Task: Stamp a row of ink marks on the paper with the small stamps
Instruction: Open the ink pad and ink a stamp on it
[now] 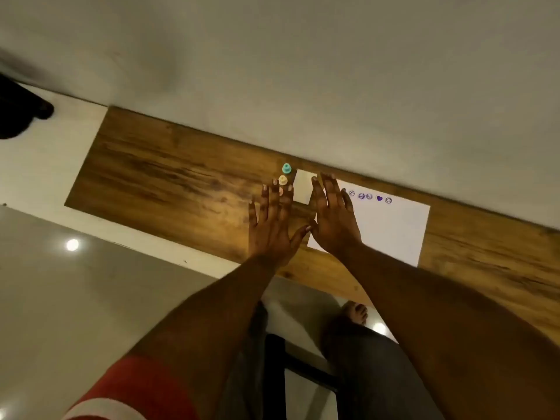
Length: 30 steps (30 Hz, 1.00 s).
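Observation:
A white sheet of paper [391,228] lies on the wooden table, with a row of several purple ink marks [369,197] along its far edge. A teal stamp [286,168] and a cream stamp [283,179] stand left of a small beige pad [303,186]; an orange stamp [281,191] shows between my left fingers. My left hand [272,219] is spread flat, fingers straight, over the table by the stamps. My right hand [333,213] is also spread flat, over the paper's left edge. Neither hand holds anything.
The narrow wooden table [169,177] runs along a pale wall. Tiled floor [91,298] with light reflections lies to the left, a dark object [21,110] sits at the far left. My legs and a bare foot [356,312] show under the table.

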Tool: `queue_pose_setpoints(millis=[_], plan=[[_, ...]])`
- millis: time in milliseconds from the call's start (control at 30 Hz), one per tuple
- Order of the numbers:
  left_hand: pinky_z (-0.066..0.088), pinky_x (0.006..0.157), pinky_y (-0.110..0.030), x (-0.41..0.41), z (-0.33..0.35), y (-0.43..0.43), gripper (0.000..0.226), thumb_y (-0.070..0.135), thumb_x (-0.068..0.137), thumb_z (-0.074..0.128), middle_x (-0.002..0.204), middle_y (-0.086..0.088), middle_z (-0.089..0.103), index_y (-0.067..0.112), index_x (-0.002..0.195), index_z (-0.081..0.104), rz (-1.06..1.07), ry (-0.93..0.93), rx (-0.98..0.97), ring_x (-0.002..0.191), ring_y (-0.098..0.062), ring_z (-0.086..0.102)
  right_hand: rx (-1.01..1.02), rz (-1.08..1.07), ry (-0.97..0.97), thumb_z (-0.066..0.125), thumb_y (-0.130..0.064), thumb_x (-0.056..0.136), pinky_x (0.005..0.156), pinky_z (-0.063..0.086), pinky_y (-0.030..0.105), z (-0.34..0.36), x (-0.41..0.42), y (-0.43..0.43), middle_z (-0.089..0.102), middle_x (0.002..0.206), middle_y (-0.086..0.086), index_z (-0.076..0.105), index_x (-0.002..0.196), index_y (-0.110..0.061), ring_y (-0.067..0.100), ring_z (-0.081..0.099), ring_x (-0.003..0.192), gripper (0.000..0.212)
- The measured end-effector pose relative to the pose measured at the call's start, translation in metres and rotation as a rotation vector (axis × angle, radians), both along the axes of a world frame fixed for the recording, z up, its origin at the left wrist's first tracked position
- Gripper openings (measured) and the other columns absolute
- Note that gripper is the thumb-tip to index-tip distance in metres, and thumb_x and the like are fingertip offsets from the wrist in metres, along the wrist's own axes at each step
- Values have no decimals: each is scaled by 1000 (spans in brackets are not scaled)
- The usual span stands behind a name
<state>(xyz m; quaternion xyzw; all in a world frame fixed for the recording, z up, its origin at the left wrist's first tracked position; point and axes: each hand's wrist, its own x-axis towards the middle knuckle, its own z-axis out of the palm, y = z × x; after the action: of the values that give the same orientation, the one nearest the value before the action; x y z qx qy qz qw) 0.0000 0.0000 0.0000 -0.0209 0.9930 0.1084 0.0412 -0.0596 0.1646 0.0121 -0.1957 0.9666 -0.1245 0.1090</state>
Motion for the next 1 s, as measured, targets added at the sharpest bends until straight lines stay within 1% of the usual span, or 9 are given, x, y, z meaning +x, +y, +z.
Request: queue_pose_setpoints(millis=[67,200,300,400,500,633,733,867,1000], plan=[[5,126,-61,3,-16,1,94,76,100,29,175,-11,-11,22,166,-10,16,-7,10,161,-31,-8,23,-2,0,64,-37,93,125,12,54,-18,-4,-3,0,172,11,8,164,-15,31,0,158,93],[2,126,-61,14,-61,-2,94,78,99,24,174,-12,-12,21,167,-7,-1,-34,-36,161,-31,-10,78,52,19,37,-52,104,125,6,54,-55,-13,-4,8,171,10,17,163,-14,29,2,159,73],[-1,126,-60,22,-92,-6,97,80,97,25,174,-12,-14,21,166,-11,16,-5,-4,160,-31,-11,120,117,76,26,-57,105,126,8,54,-77,-17,1,19,170,9,24,161,-15,28,6,158,70],[4,126,-61,28,-111,-4,99,79,97,31,174,-12,-12,21,167,-8,6,73,50,161,-30,-10,136,145,112,23,-56,106,126,10,53,-92,-15,4,26,168,9,27,160,-17,28,10,158,67],[6,126,-61,30,-121,-4,99,78,97,34,175,-12,-7,19,168,-1,29,132,53,161,-30,-6,131,132,146,26,-48,108,126,16,51,-98,-9,2,30,166,7,33,158,-17,28,15,157,59],[2,127,-59,34,-125,-3,104,83,95,31,175,-15,-4,17,167,-3,132,162,43,161,-32,-5,89,85,139,41,-31,105,124,18,49,-98,6,-6,29,166,6,32,159,-20,29,14,157,56],[1,127,-58,44,-122,-7,108,85,93,30,174,-17,-6,14,167,-6,177,168,15,161,-33,-7,130,102,145,53,-34,100,123,22,50,-94,26,-17,32,164,8,35,157,-21,32,16,156,62],[-2,128,-51,71,-118,-21,111,84,92,32,174,-15,-8,11,166,-6,146,108,-1,160,-32,-10,227,117,161,64,-35,96,119,29,51,-89,66,-36,42,156,10,42,153,-22,34,28,149,63],[1,127,-43,79,-110,-34,108,73,93,49,175,-14,-3,9,166,1,112,46,41,161,-29,-6,271,148,179,72,-34,91,117,33,50,-89,98,-55,48,150,11,46,150,-21,34,39,142,66]])
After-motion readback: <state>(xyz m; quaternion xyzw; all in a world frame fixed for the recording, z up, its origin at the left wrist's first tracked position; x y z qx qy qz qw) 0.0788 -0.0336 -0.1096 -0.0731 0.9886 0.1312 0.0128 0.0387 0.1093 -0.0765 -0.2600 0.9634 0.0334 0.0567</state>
